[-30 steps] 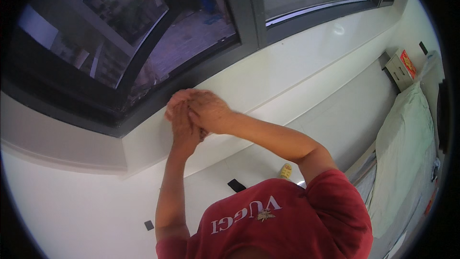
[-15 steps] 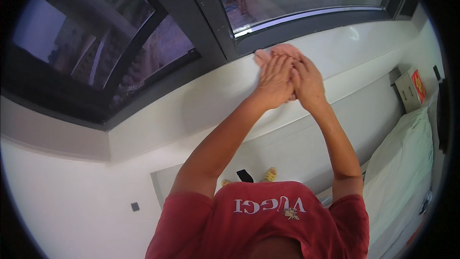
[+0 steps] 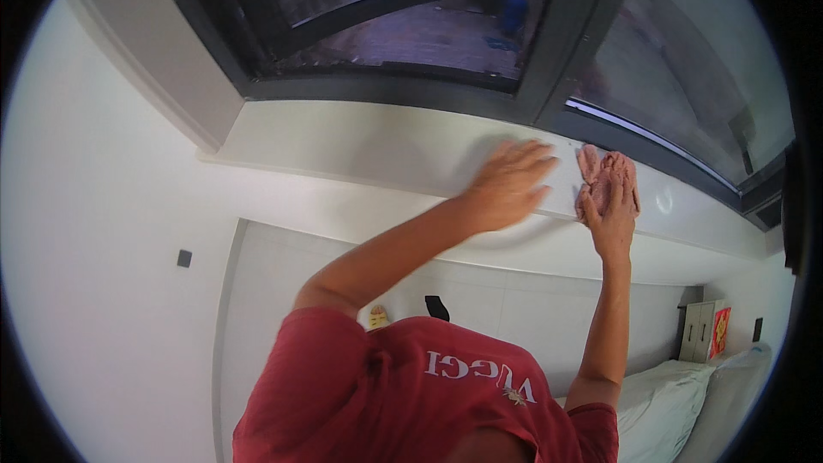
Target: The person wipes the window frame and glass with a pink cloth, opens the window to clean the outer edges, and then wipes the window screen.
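A crumpled pink cloth (image 3: 589,163) lies on the white window sill (image 3: 343,139), close to the lower edge of the dark window frame (image 3: 386,92). My right hand (image 3: 612,221) rests on the cloth, its fingers curled over the folds and holding it against the sill. To the left, my left hand (image 3: 507,187) is off the cloth with nothing in it. Its fingers are stretched out above the sill and slightly smeared by motion. Part of the cloth is hidden under my right hand.
Large glass panes stand behind the sill, and a white wall (image 3: 103,231) runs along the left. Below are the pale floor (image 3: 291,274) and a yellow slipper (image 3: 378,317). At the lower right are a bed (image 3: 664,411) and a small cabinet (image 3: 699,330).
My left hand has come off the cloth and now hovers left of it. My right hand and the cloth have shifted right along the sill. The whole view has turned.
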Demonstrator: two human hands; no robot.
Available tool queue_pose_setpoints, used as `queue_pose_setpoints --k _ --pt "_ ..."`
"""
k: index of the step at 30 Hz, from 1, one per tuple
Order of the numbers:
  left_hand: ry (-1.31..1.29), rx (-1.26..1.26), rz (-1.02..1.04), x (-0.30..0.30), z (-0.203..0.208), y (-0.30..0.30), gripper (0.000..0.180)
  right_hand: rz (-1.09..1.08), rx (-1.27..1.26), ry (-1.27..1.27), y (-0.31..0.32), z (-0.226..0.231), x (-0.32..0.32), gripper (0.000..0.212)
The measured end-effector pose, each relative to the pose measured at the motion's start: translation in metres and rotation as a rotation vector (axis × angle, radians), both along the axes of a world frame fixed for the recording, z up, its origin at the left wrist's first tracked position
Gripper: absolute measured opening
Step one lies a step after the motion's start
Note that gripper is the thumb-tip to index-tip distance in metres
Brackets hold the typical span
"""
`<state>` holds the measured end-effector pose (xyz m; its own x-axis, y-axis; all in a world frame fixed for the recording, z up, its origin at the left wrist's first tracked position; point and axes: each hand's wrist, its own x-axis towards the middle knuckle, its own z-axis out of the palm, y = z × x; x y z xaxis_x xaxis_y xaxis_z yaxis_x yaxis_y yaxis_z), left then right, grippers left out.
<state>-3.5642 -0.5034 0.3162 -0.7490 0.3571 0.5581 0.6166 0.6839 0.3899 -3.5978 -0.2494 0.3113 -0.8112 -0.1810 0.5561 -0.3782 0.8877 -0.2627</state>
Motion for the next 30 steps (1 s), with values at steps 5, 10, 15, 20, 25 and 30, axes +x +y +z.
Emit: queue_pose_setpoints --k 5,10,15,20,25,30 --pt "0.276 -0.188 0.579 0.047 -0.035 -0.171 0.048 -0.22 0.066 -0.208 0.018 -0.027 -0.033 0.043" --pt "0.398 -0.059 0.855 0.06 -0.063 -0.246 0.05 0.083 -0.592 -0.367 0.038 -0.048 -0.073 0.032" --pt "0.421 0.189 0.851 0.071 -0.036 -0.261 0.043 0.642 -0.642 -0.193 -0.177 0.031 -0.012 0.03" --pt "0.298 0.297 0.772 0.055 0.008 -0.23 0.04 1.032 -0.109 0.05 -0.355 0.049 -0.014 0.038" --pt "0.013 0.226 0.764 0.02 0.023 -0.213 0.042 0.925 -0.01 -0.069 -0.38 0.044 -0.038 0.047" --pt "-0.072 0.172 0.786 -0.017 0.006 -0.215 0.053 0.939 -0.108 -0.118 -0.367 0.017 -0.066 0.046"
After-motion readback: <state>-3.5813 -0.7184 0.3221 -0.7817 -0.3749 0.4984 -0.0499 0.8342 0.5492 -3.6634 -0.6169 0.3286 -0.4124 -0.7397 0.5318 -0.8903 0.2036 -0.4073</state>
